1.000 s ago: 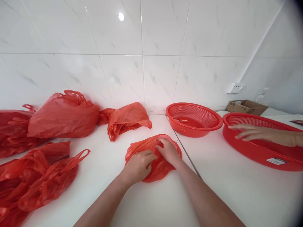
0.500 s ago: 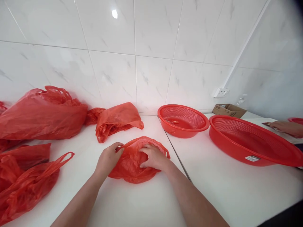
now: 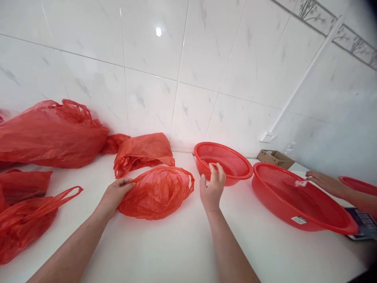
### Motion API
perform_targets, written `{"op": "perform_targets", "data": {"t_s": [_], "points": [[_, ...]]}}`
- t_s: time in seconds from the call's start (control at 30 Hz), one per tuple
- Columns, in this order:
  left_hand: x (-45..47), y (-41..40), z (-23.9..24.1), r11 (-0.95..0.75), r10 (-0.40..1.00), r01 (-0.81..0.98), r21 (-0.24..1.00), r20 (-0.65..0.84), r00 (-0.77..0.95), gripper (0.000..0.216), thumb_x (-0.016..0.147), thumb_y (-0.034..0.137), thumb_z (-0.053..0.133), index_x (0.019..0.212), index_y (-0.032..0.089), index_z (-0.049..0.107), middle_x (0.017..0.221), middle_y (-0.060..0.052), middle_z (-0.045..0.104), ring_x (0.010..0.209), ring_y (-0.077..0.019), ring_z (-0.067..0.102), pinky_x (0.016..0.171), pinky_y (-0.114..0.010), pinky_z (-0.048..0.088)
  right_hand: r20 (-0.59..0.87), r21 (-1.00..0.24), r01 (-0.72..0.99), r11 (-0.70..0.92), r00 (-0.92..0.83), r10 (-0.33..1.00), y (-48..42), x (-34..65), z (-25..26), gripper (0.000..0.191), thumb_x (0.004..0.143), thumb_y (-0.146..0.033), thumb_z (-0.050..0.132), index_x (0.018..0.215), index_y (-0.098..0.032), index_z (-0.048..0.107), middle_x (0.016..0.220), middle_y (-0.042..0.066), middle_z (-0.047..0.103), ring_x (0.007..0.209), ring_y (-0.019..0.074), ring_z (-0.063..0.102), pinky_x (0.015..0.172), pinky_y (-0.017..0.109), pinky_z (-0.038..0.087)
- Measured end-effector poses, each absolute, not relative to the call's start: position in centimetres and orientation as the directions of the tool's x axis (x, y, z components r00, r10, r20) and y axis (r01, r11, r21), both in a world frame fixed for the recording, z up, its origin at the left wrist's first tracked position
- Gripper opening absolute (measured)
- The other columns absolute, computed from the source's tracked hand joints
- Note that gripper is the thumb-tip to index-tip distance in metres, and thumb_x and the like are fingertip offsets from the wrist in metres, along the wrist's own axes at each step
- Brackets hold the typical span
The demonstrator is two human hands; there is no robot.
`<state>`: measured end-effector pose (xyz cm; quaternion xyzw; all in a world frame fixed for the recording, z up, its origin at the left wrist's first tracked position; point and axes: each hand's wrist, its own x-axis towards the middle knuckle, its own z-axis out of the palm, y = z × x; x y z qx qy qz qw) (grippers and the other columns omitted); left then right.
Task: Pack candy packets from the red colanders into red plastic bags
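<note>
My left hand [image 3: 115, 195] pinches the left edge of a red plastic bag [image 3: 157, 194], which lies spread on the white table with its mouth open. To the right of the bag, my right hand [image 3: 212, 188] is raised with its fingers apart and nothing in it. Its fingertips overlap the near rim of the smaller red mesh basket [image 3: 240, 179]; whether they touch it I cannot tell. Inside that basket, small packets are partly hidden behind my fingers. Behind the bag sits a folded red plastic bag [image 3: 144, 151].
A large filled red bag [image 3: 53, 137] and further red bags [image 3: 29, 222] lie at the left. On the right stands a larger red basket [image 3: 277, 212], with another person's hand [image 3: 325, 182] over its far side near a small light-coloured item. A cardboard box [image 3: 275, 158] is behind it.
My right hand has left the bag and moved right to the smaller basket. My left hand still holds the bag's edge. The other person's hand has come over the larger basket. The view has tilted.
</note>
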<state>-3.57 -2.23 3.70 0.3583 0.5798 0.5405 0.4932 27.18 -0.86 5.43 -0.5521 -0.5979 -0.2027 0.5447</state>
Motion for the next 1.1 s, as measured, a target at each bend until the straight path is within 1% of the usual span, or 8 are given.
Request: {"op": "perform_targets", "data": {"t_s": [0.13,0.27,0.43,0.53,0.67,0.8,0.9,1.1], "points": [[-3.8,-2.1,3.6,0.135,0.939,-0.230,0.964,-0.199,-0.282,0.033,0.060,0.034,0.077,0.085,0.021,0.060,0.075,-0.001,0.068,0.061,-0.0172,0.065,0.053,-0.025,0.052,0.825,-0.325,0.941,0.094,0.233,0.515,0.4,29.5,4.1,0.050,0.085,-0.023,0.047,0.134,-0.012,0.046,0.143,0.019,0.039,0.137,0.0332,0.025,0.105,0.056,0.029],[-3.8,-2.2,3.7,0.095,0.942,-0.223,0.970,-0.160,-0.294,0.038,0.061,0.040,0.078,0.087,0.020,0.060,0.079,-0.002,0.069,0.065,-0.0171,0.066,0.055,-0.025,0.052,0.726,-0.308,0.951,-0.030,0.255,0.638,0.7,29.8,3.3,0.051,0.083,-0.024,0.051,0.132,-0.012,0.050,0.134,0.018,0.049,0.131,0.0357,0.032,0.103,0.057,0.026],[-3.6,-2.7,4.1,0.058,0.935,-0.235,0.970,-0.135,-0.328,0.037,0.061,0.043,0.076,0.085,0.020,0.060,0.074,-0.002,0.067,0.063,-0.0176,0.065,0.054,-0.025,0.052,0.707,-0.275,0.954,-0.115,0.282,0.648,-0.1,29.2,3.5,0.039,0.084,-0.023,0.052,0.121,-0.014,0.060,0.118,0.018,0.057,0.118,0.0335,0.043,0.096,0.051,0.030],[-3.6,-2.8,4.3,0.062,0.930,-0.252,0.966,-0.148,-0.336,0.034,0.061,0.043,0.075,0.082,0.020,0.060,0.071,-0.001,0.066,0.062,-0.0176,0.064,0.053,-0.025,0.051,0.704,-0.230,0.961,-0.157,0.275,0.655,-0.8,28.9,3.7,0.036,0.085,-0.023,0.052,0.119,-0.016,0.061,0.114,0.016,0.058,0.118,0.0335,0.043,0.097,0.054,0.026],[-3.8,-2.8,4.1,0.065,0.938,-0.235,0.970,-0.140,-0.317,0.037,0.061,0.046,0.075,0.081,0.019,0.060,0.072,-0.001,0.066,0.061,-0.0178,0.064,0.051,-0.025,0.050,0.666,-0.131,0.978,-0.162,0.208,0.716,-1.8,29.1,3.9,0.034,0.088,-0.029,0.052,0.118,-0.019,0.062,0.106,0.012,0.061,0.104,0.0282,0.052,0.101,0.053,0.021],[-4.0,-2.6,3.7,0.068,0.936,-0.236,0.969,-0.144,-0.321,0.037,0.060,0.046,0.076,0.081,0.019,0.060,0.072,-0.001,0.064,0.061,-0.0175,0.063,0.051,-0.025,0.050,0.531,-0.030,0.990,-0.138,0.133,0.837,-2.8,29.5,3.6,0.028,0.088,-0.030,0.052,0.110,-0.023,0.067,0.089,0.007,0.061,0.084,0.0213,0.056,0.090,0.038,0.035],[-4.1,-2.4,3.4,0.063,0.937,-0.229,0.971,-0.137,-0.321,0.036,0.060,0.044,0.076,0.081,0.019,0.061,0.074,-0.001,0.065,0.061,-0.0165,0.063,0.051,-0.024,0.049,0.439,0.005,0.994,-0.108,0.095,0.893,-3.2,29.5,2.9,0.030,0.085,-0.029,0.054,0.111,-0.023,0.067,0.092,0.007,0.062,0.086,0.0216,0.057,0.075,0.030,0.040],[-4.4,-1.9,2.7,0.049,0.940,-0.193,0.980,-0.111,-0.323,0.034,0.061,0.043,0.074,0.082,0.019,0.062,0.076,-0.002,0.067,0.064,-0.0169,0.064,0.053,-0.024,0.049,0.343,0.034,0.997,-0.070,0.054,0.938,-3.2,29.1,2.4,0.037,0.086,-0.033,0.055,0.120,-0.022,0.064,0.102,0.009,0.065,0.094,0.0228,0.060,0.077,0.029,0.042]]}}
